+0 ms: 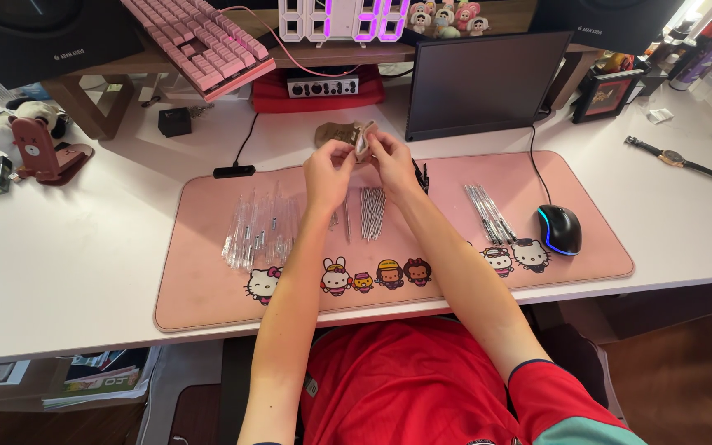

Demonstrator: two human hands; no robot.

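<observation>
I saw clear tubes (259,231) lying loose toward the mat's (208,288) left edge. My left hand (329,169) and right hand (391,158) pinched a small pouch (363,142) above its far edge; contents could have spilled among the metal refills (371,212).

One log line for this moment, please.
left hand + right hand: together pinch small pale item | above pink desk mat | clear tubes left | mouse right
</observation>
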